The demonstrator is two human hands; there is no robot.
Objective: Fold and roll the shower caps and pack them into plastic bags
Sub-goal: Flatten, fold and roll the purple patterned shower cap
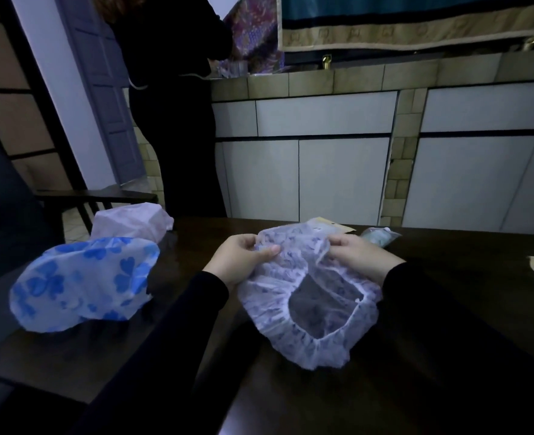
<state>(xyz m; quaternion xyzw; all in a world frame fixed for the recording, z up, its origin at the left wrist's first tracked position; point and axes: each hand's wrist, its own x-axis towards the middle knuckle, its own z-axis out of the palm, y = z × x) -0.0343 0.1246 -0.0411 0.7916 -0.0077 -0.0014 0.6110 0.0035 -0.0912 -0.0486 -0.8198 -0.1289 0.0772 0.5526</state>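
Both hands up over the table (447,309), left hand (240,260) and right hand (358,257) each with a pinching grip on the far edge of the lilac cap (306,296), elastic opening hanging toward the near side. Best bet for the fold: lay it flat, push the air out, line up the elastic rim before halving, otherwise a lumpy roll. Bag-wise, looks like one bag (380,237) already stuffed at the far right, a flat packet (331,224) behind the cap, contents unclear, plus a blue cap (80,284) and a white cap (134,222) waiting on the left.
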